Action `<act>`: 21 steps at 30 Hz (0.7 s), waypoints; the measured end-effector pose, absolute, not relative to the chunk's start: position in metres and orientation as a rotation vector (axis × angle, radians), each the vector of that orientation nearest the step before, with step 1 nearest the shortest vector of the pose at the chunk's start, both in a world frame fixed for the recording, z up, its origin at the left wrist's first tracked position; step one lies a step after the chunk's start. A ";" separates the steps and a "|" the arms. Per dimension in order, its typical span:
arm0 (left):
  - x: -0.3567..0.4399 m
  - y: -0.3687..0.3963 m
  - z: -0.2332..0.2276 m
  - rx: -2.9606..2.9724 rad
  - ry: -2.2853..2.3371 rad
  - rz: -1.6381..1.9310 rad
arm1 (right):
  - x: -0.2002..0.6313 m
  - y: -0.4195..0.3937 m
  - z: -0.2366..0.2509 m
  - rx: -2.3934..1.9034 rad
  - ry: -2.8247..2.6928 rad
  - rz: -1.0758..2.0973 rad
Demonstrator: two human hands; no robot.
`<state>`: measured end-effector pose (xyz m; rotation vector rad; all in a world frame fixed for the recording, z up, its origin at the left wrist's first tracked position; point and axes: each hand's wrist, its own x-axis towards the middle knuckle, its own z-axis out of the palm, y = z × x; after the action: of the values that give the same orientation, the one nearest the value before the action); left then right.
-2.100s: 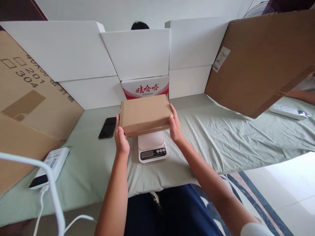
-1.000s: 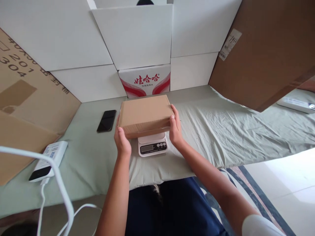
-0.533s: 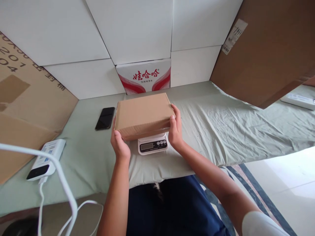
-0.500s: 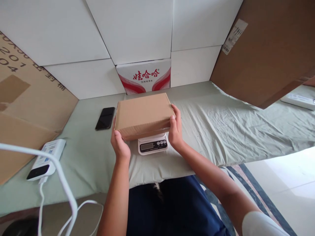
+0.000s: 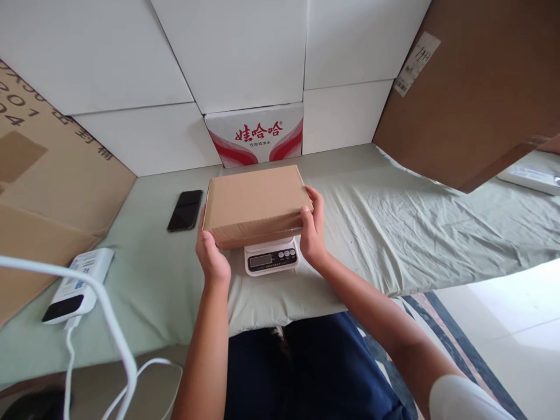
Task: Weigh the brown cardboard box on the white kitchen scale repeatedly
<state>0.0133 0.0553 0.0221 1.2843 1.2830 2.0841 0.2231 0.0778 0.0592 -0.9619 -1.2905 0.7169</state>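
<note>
nearby: phone [image 5: 185, 209] left of box [image 5: 255, 200] | white cartons [image 5: 245, 55] behind

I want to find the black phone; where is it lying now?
In the head view the black phone lies flat on the green sheet, left of the cardboard box that both hands hold over the scale.

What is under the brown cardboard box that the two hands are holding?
Under the cardboard box is a white digital scale. Only its front with the display and buttons shows; the box covers its platform, so whether they touch cannot be told.
</note>
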 end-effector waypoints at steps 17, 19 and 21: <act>0.014 0.061 0.019 1.074 1.390 2.095 | 0.230 0.083 0.074 -1.029 -1.318 0.795; 0.012 0.070 0.032 1.151 1.337 2.096 | 0.231 0.091 0.084 -1.015 -1.329 0.735; 0.006 0.088 0.048 1.240 1.269 2.085 | 0.231 0.104 0.096 -0.987 -1.341 0.688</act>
<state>0.0065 0.0878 0.0478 1.2400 1.2693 2.0854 0.2305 0.1042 0.0962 -0.9872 -1.3407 0.6878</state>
